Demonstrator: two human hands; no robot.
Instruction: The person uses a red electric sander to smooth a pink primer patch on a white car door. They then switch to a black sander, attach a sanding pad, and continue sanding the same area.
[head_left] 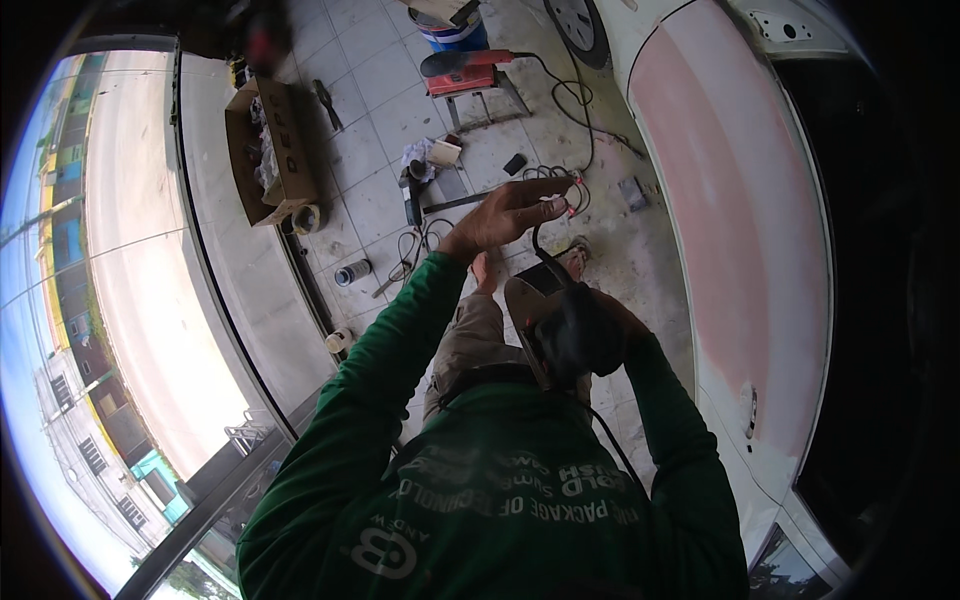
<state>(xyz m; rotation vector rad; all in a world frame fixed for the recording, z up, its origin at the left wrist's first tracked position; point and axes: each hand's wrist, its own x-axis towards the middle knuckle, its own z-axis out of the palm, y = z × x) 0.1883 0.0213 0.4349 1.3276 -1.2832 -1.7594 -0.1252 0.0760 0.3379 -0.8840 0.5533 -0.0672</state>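
Note:
My left hand [508,215] is held out in front of me, fingers stretched to the right and the thumb apart from them. I see nothing gripped in it. A black cord [540,240] passes just below that hand and runs to a dark power sander [578,335] with a flat pad, held close to my waist. My right hand [628,322] is wrapped round the sander's right side, its fingers mostly hidden behind the tool. To my right stands a white car body panel [720,200] with dull pink patches.
A red-and-black power tool [465,72] lies on a small stool ahead, near a blue bucket [455,35]. Cords [585,95] trail over the tiled floor. At left are a cardboard box [280,150], a can [352,272] and a black tool [412,195]. A grey block [633,194] lies near the car.

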